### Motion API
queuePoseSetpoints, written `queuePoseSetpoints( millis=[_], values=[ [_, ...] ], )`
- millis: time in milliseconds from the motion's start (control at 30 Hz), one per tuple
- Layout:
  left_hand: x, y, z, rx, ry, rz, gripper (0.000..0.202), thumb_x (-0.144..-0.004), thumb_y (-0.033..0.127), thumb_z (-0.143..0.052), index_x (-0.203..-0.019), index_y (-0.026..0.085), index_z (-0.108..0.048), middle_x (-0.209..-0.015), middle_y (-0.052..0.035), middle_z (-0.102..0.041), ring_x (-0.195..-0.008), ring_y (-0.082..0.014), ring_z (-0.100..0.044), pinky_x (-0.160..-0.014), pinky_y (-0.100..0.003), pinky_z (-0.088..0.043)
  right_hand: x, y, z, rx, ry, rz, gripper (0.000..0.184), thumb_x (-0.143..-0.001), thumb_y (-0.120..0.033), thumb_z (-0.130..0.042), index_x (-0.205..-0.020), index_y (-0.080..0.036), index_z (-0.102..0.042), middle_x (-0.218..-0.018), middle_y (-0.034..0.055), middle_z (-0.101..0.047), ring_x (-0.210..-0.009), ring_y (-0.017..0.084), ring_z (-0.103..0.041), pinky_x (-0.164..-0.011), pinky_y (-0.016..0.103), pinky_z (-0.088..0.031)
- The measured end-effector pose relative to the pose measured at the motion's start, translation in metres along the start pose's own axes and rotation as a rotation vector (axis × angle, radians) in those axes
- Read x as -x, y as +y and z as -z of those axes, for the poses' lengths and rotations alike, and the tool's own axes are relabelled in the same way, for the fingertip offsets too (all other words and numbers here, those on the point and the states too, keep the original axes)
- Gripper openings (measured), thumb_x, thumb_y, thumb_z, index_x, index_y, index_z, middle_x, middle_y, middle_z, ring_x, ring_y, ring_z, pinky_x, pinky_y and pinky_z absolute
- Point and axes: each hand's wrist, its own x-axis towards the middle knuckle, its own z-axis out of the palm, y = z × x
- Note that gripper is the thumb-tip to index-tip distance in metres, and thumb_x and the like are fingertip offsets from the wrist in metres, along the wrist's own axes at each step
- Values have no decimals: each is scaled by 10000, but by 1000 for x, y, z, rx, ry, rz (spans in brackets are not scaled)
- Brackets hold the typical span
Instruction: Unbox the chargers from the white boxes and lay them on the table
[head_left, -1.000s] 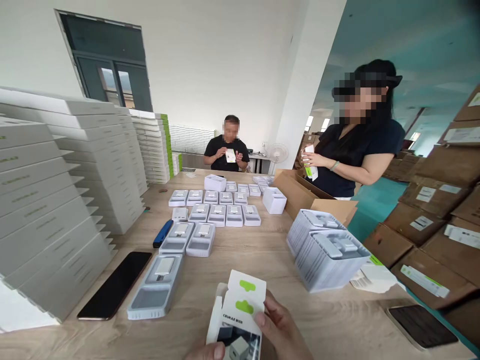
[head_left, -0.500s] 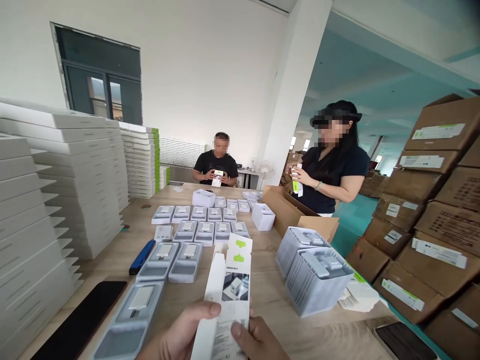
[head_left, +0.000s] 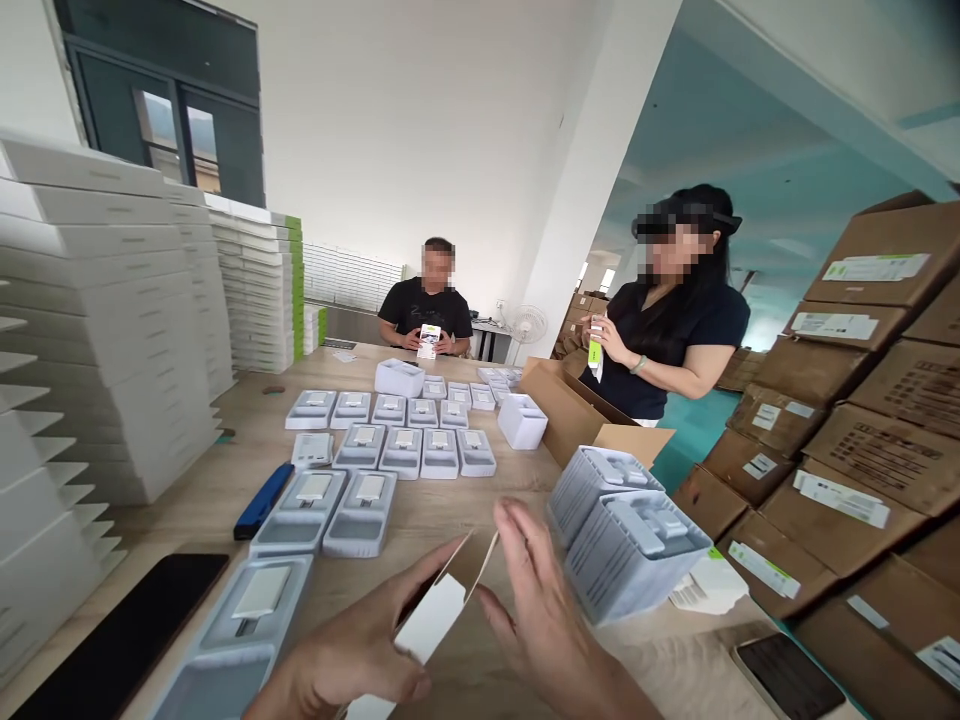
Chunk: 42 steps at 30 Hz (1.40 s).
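A white folding carton [head_left: 433, 617] is tilted in front of me, one end gaping and its flaps standing out. My left hand [head_left: 352, 645] is wrapped round it, thumb across the near side. Beside its far edge is my right hand [head_left: 541, 600], fingers stretched out and thumb apart, by the raised flap; I cannot tell whether they touch. Grey plastic trays [head_left: 362, 510], each with a white device in its upper hollow, lie in rows beyond my hands. Nested stacks of grey trays [head_left: 637, 560] stand right of my right hand.
Tall stacks of white boxes [head_left: 142, 330] line the left side, with a black phone [head_left: 142, 630] and a blue tool [head_left: 264, 502] nearby. Across the table, one person [head_left: 424, 315] holds a carton; another [head_left: 675, 330] stands behind an open cardboard box [head_left: 570, 410]. Brown cartons [head_left: 870, 420] are piled right.
The carton has turned from its printed face to its white side, and its end now gapes. My right hand has let go and opened beside it. The view has shifted slightly.
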Motion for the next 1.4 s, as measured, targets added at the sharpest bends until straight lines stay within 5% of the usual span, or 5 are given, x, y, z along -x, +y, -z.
queuePoseSetpoints(
  millis=[333,633,867,1033,1400],
  values=[
    [7,-3,-5,-162,-38,17,1145,-544,296,-861,-1518,291,-259,-1552,-64,-394,-1436,-397,-268,-1191,-545,-149,26,-3,5,-58,211,131,672,-826,-5,-417,-1452,-242,-366,-1242,121,-605,-1255,283,-523,-1058,488,-446],
    [21,51,-36,-566,35,59,820,-783,501,-696,-1493,341,-319,-1592,-11,-326,-1455,-332,-280,-1204,-475,-173,19,-21,25,-260,-35,325,248,-966,-177,-454,-1153,-222,-611,-1090,72,-710,-1022,224,-624,-851,360,-527],
    [30,46,-43,-961,272,75,729,-880,339,-523,-1529,370,-191,-1603,-22,-292,-1447,-353,-278,-1166,-536,-252,16,-25,23,-393,74,57,447,-855,-136,-446,-1290,-218,-511,-1309,121,-535,-1228,287,-491,-1026,497,-425],
    [25,34,-50,-1245,255,-178,959,-736,153,-531,-1545,340,-53,-1516,-77,-403,-1354,-360,-389,-1095,-521,-329,2,-19,19,-827,-108,-475,275,-843,-200,-529,-1115,-228,-499,-818,-18,-603,-700,150,-568,-631,263,-471],
    [20,26,-47,-1436,247,-431,943,-690,172,-532,-1548,205,-142,-1311,-142,-534,-1167,-342,-519,-965,-441,-406,0,-31,3,-1137,-134,-499,97,-738,-126,-576,-762,-189,-508,-676,-58,-479,-605,92,-409,-544,192,-330]
  ],
)
